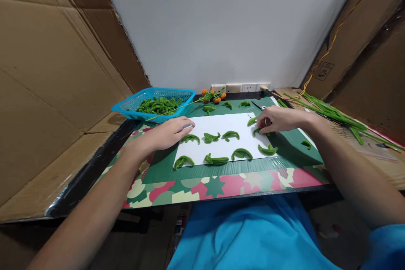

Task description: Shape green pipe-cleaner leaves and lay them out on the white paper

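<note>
A white sheet (221, 128) lies on a green mat (284, 147), with several curved green pipe-cleaner leaves on it in two rows, such as one leaf (230, 135) in the middle. My left hand (169, 133) rests at the sheet's left edge with fingers curled loosely, next to a leaf (190, 138); something pale shows at its fingertips, but I cannot tell what. My right hand (278, 119) lies over the sheet's right end, fingers closed around a green leaf (257, 130).
A blue basket (152, 103) of green leaves stands at the back left. Orange pompom flowers (213, 96) and loose leaves lie at the back. Long green stems (332, 112) lie at the right. Cardboard walls stand on both sides.
</note>
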Tool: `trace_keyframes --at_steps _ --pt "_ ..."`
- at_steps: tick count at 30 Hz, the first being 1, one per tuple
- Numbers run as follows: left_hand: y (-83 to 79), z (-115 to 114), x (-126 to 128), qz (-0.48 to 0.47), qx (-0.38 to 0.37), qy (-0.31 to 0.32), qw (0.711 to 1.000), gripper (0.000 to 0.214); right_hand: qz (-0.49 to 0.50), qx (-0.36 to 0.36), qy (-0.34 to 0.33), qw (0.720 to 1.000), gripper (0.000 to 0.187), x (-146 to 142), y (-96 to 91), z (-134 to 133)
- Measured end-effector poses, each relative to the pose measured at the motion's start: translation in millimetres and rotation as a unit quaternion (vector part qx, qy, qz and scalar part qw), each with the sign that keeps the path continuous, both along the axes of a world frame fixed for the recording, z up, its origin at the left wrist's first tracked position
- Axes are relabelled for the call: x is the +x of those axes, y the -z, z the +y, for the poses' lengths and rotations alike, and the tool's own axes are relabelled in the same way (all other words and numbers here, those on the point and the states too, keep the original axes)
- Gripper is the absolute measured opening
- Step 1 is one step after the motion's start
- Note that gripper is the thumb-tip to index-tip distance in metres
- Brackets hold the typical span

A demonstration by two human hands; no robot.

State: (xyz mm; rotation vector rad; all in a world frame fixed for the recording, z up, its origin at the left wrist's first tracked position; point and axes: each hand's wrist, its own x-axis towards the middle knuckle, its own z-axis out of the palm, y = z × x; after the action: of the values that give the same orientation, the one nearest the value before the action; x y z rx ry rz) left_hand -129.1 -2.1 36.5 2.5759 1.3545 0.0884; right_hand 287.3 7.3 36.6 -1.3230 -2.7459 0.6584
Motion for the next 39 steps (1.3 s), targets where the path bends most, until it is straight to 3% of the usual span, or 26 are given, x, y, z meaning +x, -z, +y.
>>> trace_keyframes --at_steps 12,17,21,27,30,34,39 --pt "-0.8 -2 0 -0.013 0.002 0.006 1.0 0.058 0.034 0.017 0.001 0.999 0.032 5 -11.8 -4" --pt "-1.6 -1 1 -0.015 0.001 -0.003 1.0 0.056 0.094 0.118 0.066 0.986 0.031 4 -9.0 4" --pt "1.0 4 -1 -0.018 0.002 0.012 1.0 0.057 0.145 0.17 0.097 0.97 0.023 -2 0.9 35" --pt "4.0 4 -3 -0.014 0.002 0.012 1.0 0.055 0.058 0.171 0.116 0.977 0.034 -23 12.3 102" --pt "4.7 1 -4 -0.018 0.004 0.016 1.0 0.055 0.041 0.168 0.114 0.978 0.027 -33 17.8 119" --pt "6.6 -1 -5 -0.012 0.009 0.018 1.0 0.053 0.038 0.164 0.108 0.98 0.011 -41 19.5 116" --pt "8.3 -1 -1 0.004 0.015 0.022 1.0 0.051 0.065 0.118 0.061 0.989 0.014 -56 8.3 78"
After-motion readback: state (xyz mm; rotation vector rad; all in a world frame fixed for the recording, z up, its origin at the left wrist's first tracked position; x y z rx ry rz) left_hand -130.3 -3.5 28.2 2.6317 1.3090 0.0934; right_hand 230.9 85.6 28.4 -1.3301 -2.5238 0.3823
